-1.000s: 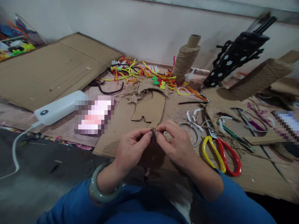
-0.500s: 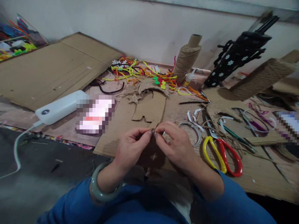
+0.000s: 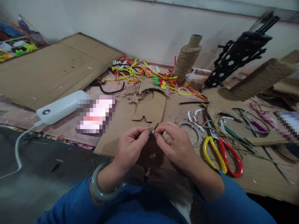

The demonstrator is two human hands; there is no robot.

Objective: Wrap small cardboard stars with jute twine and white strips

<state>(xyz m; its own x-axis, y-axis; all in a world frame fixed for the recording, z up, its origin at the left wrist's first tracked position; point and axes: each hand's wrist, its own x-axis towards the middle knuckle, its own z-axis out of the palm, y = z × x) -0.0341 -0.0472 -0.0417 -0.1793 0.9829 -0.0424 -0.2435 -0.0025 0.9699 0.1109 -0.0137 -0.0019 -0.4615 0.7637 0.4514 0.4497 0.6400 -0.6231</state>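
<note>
Left hand (image 3: pixel 130 148) and right hand (image 3: pixel 175 146) stay pinched together (hardly shifted).

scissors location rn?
Head view, right of the right hand: the scissors lie on the cardboard sheet, yellow and red handles toward the person, beside white strip loops.

You have red-and-yellow scissors (image 3: pixel 223 155) lying on the cardboard sheet (image 3: pixel 121 124) toward its right edge. A white power bank (image 3: pixel 62 106) sits off the sheet's left edge. At the far edge by the wall, a twine spool (image 3: pixel 186 59) stands upright beside a tangle of coloured pipe cleaners (image 3: pixel 144 73). A small twine star (image 3: pixel 134 98) lies just beside a cardboard cut-out (image 3: pixel 150 107) mid-sheet.
</note>
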